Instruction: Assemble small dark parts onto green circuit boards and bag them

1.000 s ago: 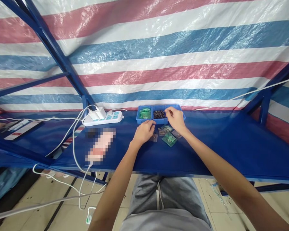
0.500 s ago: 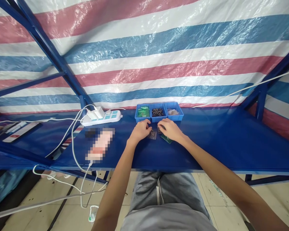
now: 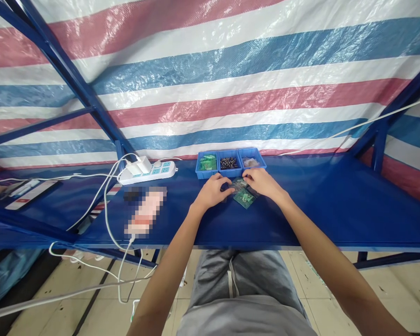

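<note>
Green packet (image 3: 244,199): on the blue table (image 3: 322,205), between my hands, nearer my body. My left hand (image 3: 213,191): fingers curled, thumb narrowly apart; any hold, cannot tell. My right hand (image 3: 263,183): fingertips bent down; pinch, cannot tell. Since half a second ago: right hand shifted rightward, packet uncovered. Left bin (image 3: 207,175): green packets. Middle bin (image 3: 230,173): small dark pieces. Right bin (image 3: 252,153): pale items.

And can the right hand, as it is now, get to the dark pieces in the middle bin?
Probably yes: the right hand is close to the bins, and nothing covers the dark pieces.
</note>
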`<state>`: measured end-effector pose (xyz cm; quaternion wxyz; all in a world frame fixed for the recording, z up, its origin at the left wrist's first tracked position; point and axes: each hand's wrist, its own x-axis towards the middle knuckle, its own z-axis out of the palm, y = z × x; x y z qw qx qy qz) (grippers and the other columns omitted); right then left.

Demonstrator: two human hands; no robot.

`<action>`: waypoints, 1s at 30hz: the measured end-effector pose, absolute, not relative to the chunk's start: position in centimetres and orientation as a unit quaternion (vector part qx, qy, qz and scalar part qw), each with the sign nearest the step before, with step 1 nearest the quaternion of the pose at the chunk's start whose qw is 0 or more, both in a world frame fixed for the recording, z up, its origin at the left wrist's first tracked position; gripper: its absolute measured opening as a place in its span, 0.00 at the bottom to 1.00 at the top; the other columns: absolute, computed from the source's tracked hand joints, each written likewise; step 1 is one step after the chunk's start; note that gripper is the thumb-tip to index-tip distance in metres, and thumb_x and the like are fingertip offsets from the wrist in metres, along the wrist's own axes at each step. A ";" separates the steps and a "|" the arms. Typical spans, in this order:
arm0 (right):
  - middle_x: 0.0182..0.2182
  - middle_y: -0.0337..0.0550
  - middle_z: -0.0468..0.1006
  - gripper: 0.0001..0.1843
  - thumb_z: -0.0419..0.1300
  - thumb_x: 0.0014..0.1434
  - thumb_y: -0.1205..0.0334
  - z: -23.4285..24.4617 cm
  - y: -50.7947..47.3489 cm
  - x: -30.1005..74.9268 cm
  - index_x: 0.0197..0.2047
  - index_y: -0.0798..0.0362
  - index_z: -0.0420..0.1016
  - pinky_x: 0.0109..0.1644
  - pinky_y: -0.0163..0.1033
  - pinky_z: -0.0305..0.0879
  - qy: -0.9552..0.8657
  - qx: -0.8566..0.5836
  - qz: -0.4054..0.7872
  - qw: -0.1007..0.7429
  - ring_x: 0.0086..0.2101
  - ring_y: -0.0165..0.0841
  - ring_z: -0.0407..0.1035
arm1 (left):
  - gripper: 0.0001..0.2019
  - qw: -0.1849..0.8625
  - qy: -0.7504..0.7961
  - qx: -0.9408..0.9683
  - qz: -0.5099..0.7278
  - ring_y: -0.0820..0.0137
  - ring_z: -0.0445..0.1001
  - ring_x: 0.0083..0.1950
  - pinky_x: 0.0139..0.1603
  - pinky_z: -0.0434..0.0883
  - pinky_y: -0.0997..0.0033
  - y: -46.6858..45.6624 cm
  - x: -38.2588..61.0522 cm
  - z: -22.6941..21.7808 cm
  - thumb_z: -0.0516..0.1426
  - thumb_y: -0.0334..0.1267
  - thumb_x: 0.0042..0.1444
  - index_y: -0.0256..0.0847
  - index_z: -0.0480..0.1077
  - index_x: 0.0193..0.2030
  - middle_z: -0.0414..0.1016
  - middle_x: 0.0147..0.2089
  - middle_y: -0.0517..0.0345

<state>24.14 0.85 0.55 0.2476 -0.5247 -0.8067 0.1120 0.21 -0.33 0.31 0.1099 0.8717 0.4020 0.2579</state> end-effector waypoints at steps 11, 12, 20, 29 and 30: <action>0.36 0.45 0.80 0.04 0.63 0.61 0.65 -0.3 1.1 24.0 0.40 0.52 0.79 0.37 0.37 0.61 -0.799 -0.535 0.147 0.233 0.35 0.36 0.73 | 0.28 0.104 0.375 0.902 0.190 0.52 0.66 0.60 0.59 0.64 0.50 -1.6 1.9 -0.1 0.64 0.62 0.53 0.53 0.76 0.57 0.65 0.60 0.50; 0.36 0.45 0.80 0.05 0.62 0.61 0.66 -0.4 1.1 24.0 0.40 0.52 0.79 0.37 0.37 0.61 -0.797 -0.534 0.151 0.238 0.35 0.36 0.73 | 0.29 0.109 0.375 0.902 0.184 0.51 0.65 0.61 0.60 0.64 0.49 -1.6 1.9 -0.1 0.64 0.61 0.53 0.54 0.75 0.58 0.64 0.62 0.49; 0.35 0.45 0.81 0.07 0.59 0.63 0.67 -0.3 1.0 23.7 0.39 0.51 0.79 0.39 0.38 0.62 -0.793 -0.538 0.139 0.250 0.36 0.37 0.73 | 0.26 0.128 0.362 0.905 0.184 0.49 0.62 0.66 0.62 0.63 0.46 -1.6 2.0 -0.3 0.65 0.56 0.53 0.49 0.73 0.57 0.61 0.65 0.48; 0.26 0.42 0.77 0.18 0.54 0.68 0.53 1.0 0.3 23.1 0.32 0.53 0.77 0.33 0.39 0.64 -0.755 -0.520 0.237 0.322 0.28 0.35 0.70 | 0.08 0.197 0.339 0.883 0.257 0.65 0.74 0.43 0.47 0.71 0.65 -1.7 2.4 0.4 0.59 0.43 0.61 0.41 0.70 0.43 0.74 0.43 0.55; 0.26 0.42 0.76 0.21 0.53 0.68 0.48 1.3 0.1 22.9 0.32 0.53 0.77 0.32 0.39 0.65 -0.739 -0.514 0.284 0.332 0.27 0.35 0.70 | 0.08 0.222 0.346 0.870 0.273 0.67 0.74 0.39 0.43 0.71 0.68 -1.7 2.4 0.5 0.58 0.42 0.62 0.42 0.69 0.43 0.75 0.39 0.57</action>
